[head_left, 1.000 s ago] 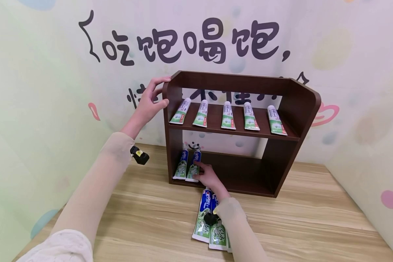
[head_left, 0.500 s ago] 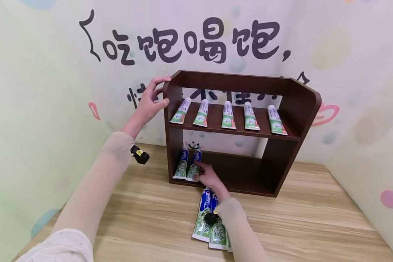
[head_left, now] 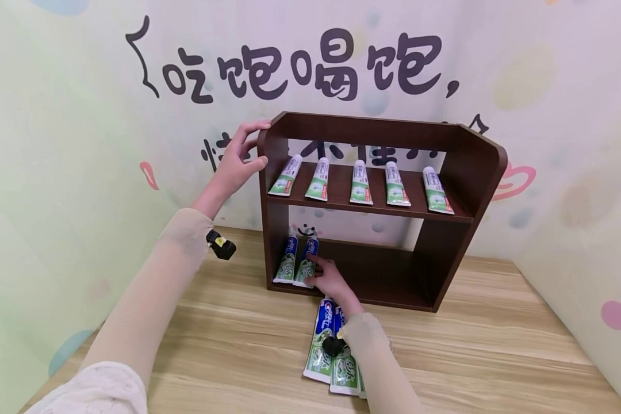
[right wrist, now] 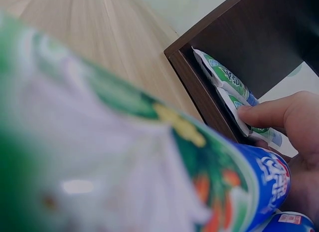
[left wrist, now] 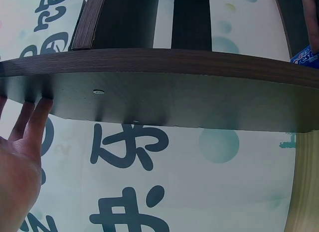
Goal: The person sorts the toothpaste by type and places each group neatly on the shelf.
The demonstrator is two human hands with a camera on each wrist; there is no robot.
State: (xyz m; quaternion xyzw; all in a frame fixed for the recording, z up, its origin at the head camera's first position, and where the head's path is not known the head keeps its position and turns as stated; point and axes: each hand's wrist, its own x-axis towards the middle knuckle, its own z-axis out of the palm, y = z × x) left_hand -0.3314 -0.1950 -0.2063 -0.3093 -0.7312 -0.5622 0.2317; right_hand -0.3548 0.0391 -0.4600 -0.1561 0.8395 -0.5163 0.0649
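Observation:
My left hand (head_left: 236,164) rests its fingertips against the outer side of the dark brown two-tier shelf (head_left: 375,127), at its upper left corner. In the left wrist view its extended fingers (left wrist: 36,123) touch the side panel. My right hand (head_left: 331,282) holds a blue and green toothpaste tube (head_left: 305,267) on the lower tier, the thumb (right wrist: 259,114) lying on its face. Another such tube (head_left: 286,263) stands just left of it, leaning back. Several more blue and green tubes (head_left: 319,342) lie overlapping on the table, partly hidden under my right forearm.
Smaller white and green tubes (head_left: 360,183) line the upper tier in a spaced row. Beneath the shelf is a wood-grain table (head_left: 497,345). A printed wall covering (head_left: 83,172) closes in behind and at both sides.

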